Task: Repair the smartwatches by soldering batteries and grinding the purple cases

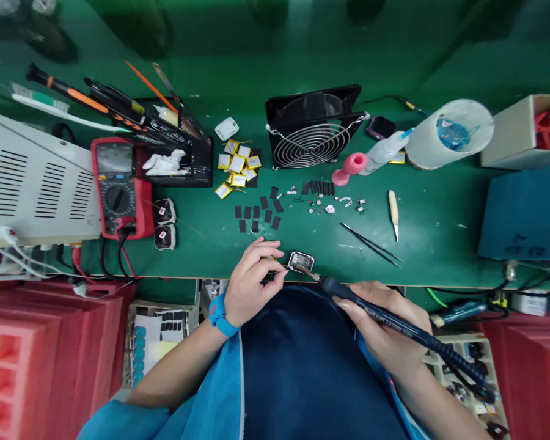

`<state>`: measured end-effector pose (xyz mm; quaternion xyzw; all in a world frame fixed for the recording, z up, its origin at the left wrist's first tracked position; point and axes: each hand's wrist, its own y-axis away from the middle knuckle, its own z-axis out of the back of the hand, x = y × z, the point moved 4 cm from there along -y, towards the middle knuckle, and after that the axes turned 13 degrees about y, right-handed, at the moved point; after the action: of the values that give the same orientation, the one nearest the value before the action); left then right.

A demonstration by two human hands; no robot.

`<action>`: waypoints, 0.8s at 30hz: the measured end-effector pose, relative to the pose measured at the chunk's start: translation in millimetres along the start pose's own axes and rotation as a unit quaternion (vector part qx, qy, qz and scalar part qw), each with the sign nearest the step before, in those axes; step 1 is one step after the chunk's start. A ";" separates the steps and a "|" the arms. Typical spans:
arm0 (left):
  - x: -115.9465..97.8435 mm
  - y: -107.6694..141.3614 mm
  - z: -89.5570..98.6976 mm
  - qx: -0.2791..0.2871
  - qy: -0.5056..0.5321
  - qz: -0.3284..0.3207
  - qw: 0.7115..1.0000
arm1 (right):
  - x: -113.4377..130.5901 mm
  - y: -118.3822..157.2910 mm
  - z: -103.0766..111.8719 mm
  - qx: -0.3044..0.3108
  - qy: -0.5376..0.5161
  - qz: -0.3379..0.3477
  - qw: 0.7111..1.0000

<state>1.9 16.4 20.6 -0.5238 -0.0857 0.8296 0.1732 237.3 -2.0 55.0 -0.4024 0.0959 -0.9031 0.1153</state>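
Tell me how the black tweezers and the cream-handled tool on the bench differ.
The black tweezers are dark and slender with two arms; the cream-handled tool is one piece with a pale, thicker handle. The tweezers look longer and lie more slanted, while the tool is nearly upright in view. Both lie unheld on the green bench.

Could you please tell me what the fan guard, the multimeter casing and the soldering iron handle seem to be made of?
The fan guard looks like bright metal wire, given its shiny concentric rings. The multimeter casing seems to be smooth red plastic, perhaps rubbery, with moulded-looking rounded corners. The soldering iron handle looks like dark, smooth plastic or rubber, with pale printed lettering.
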 end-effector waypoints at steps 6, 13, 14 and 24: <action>1.7 1.2 -2.9 -0.003 -0.001 0.004 1.000 | 6.4 -7.0 0.9 0.007 0.022 0.013 1.000; 4.6 2.1 18.7 -0.111 0.026 0.014 0.993 | 0.4 -0.8 9.6 -0.018 -0.013 -0.028 0.999; 4.3 2.8 26.7 -0.137 0.014 0.013 0.990 | -4.4 1.0 14.2 -0.045 -0.026 -0.050 0.997; 30.4 -3.5 59.9 -0.132 -0.090 0.059 0.985 | -46.2 -9.4 34.6 -0.198 -0.178 -0.172 0.949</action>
<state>-63.2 33.4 22.4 -0.4695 -0.1783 0.8636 0.0446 292.0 17.4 47.7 -0.5813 0.1796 -0.7861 -0.1088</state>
